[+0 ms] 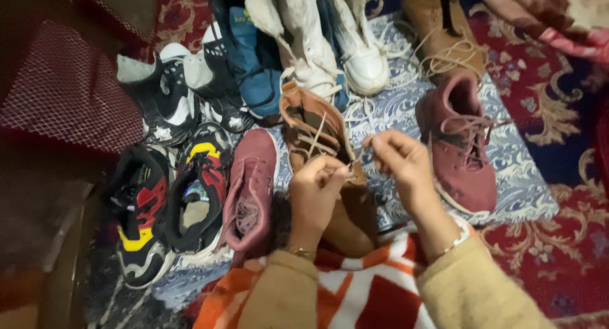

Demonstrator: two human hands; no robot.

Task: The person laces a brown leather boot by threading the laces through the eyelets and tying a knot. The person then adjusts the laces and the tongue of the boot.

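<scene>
A tan-brown lace-up boot (pixel 314 129) lies in front of me, its toe toward my lap. My left hand (pixel 315 193) pinches one end of its pale lace over the toe. My right hand (pixel 399 161) pinches the other lace end just to the right. A maroon sneaker (pixel 250 189) lies left of the boot. Its mate, a second maroon sneaker (pixel 460 145), lies to the right on a blue patterned cloth (pixel 520 177).
Two black, red and yellow sneakers (pixel 168 205) lie at the left. Black-and-white sneakers (pixel 171 94), a blue shoe (pixel 257 69), white boots (pixel 330 44) and another tan boot (pixel 444 31) crowd the back. A red patterned carpet (pixel 558 240) lies at the right, an orange-and-white blanket (pixel 355 291) across my lap.
</scene>
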